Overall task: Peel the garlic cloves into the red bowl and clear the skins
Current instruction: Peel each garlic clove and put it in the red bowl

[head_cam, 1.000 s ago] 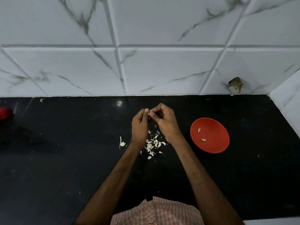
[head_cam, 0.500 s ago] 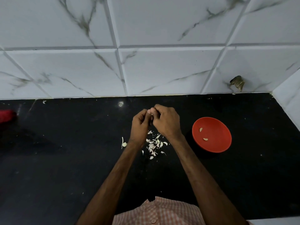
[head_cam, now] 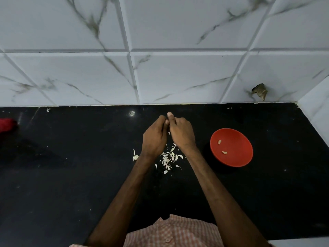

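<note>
Two peeled cloves (head_cam: 224,152) in red bowl (head_cam: 237,138), on desk (head_cam: 71,175) right of hands. Skins (head_cam: 169,158) heaped on desk between wrists. Left hand (head_cam: 154,138) and right hand (head_cam: 181,133) together over heap, fingers (head_cam: 170,116) curled, tips touching; anything pinched between them hidden, cannot tell.

Black tabletop (head_cam: 71,184) below a white tiled wall (head_cam: 187,77).
The tiles carry grey marble veins; one low tile on the right has a broken brown chip (head_cam: 260,90). A blurred red object (head_cam: 7,124) sits at the tabletop's left edge. A checked orange-and-white shirt (head_cam: 178,232) fills the bottom edge.
</note>
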A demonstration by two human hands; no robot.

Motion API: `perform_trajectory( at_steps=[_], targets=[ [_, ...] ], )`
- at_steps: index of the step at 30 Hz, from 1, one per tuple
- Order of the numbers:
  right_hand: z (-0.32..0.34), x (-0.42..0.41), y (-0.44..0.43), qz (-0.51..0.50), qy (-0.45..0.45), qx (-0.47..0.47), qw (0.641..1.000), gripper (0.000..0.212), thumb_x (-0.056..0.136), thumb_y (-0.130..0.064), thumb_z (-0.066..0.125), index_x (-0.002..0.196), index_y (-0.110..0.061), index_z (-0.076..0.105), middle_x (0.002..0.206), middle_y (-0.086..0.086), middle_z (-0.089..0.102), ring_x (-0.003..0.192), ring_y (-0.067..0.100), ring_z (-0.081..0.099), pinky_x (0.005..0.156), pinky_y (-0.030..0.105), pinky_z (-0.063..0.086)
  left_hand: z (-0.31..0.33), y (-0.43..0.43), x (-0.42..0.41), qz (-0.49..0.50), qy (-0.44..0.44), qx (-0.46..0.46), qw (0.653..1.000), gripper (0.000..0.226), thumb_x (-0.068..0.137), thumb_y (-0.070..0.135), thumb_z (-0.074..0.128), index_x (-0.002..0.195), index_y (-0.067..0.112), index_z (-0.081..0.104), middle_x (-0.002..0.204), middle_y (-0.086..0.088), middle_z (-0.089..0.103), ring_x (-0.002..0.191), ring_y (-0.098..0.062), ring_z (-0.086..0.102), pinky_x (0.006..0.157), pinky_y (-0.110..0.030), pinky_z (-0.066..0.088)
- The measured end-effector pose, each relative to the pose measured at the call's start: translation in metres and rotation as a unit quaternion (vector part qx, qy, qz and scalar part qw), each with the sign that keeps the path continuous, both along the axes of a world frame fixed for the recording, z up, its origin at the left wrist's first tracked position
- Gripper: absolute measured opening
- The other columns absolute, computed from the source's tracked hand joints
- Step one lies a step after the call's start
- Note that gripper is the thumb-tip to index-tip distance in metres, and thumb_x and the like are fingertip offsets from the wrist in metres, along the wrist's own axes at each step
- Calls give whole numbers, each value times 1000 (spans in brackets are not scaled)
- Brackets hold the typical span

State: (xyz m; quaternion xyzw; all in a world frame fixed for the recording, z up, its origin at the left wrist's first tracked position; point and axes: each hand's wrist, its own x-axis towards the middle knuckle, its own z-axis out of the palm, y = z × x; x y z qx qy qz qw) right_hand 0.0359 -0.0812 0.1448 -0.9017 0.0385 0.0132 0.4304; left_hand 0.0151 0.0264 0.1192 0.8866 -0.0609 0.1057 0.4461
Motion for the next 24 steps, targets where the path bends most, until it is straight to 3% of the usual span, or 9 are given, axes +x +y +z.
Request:
perform_trajectory(
  at_steps=[3,6,8,10,12,14,18,21,24],
  targets=[
    [1,-5,6,2,-26,-11,1000,55,107,-49,35,61,-24,53,58,-3,53,60,18,55,62,38,45,5,-5,3,2,52,-221,974,32,105,18,42,76,10,53,64,1,48,59,-14,40,56,-36,36],
    [-2,-13,6,19,-147,-89,985,53,106,-47,33,81,-12,64,64,2,61,60,21,61,59,41,52,19,-8,2,-9,152,-383,911,41,108,18,38,71,11,54,54,7,47,49,-6,40,46,-22,35],
    [-2,-13,-1,47,-214,-128,967,44,105,-41,36,90,-9,63,72,4,64,64,21,63,59,40,54,28,-4,1,-23,236,-438,867,42,107,26,38,69,17,55,51,8,40,46,-4,34,40,-19,27],
    [-2,-12,-5,80,-216,-133,964,35,105,-36,42,94,-9,61,76,2,64,69,19,62,61,38,52,32,2,3,-17,288,-444,848,44,104,28,42,62,23,52,49,10,34,44,-3,29,38,-18,22],
    [-3,-10,-6,90,-189,-96,973,40,104,-43,40,92,-10,60,76,-2,62,69,16,60,62,37,51,34,5,5,-11,293,-438,850,51,102,28,45,51,28,46,48,10,30,44,-4,26,39,-20,19],
    [-4,-8,-9,86,-174,-5,981,36,103,-41,45,93,-10,62,80,-5,63,73,11,62,66,32,52,35,5,4,-11,274,-421,864,51,102,29,45,51,28,42,50,9,30,46,-6,24,41,-22,18],
    [-3,-7,-15,59,-156,155,974,11,99,-16,63,101,-8,70,89,-5,70,80,3,65,69,12,48,34,3,3,-5,228,-368,901,44,104,27,43,60,22,43,56,6,37,48,-5,30,42,-18,24],
    [-5,-8,-15,34,-122,242,962,11,96,-8,66,104,-8,73,90,-2,73,74,7,67,57,20,51,32,0,3,-3,192,-363,912,40,105,20,42,66,15,48,59,1,43,48,-3,38,44,-14,30],
    [-6,-7,-15,33,-121,258,958,13,94,-4,68,104,-9,74,95,-1,75,81,17,70,62,28,56,31,-5,1,9,153,-377,913,40,105,11,42,65,8,47,60,-5,40,47,-1,38,45,-12,32]
  ],
)
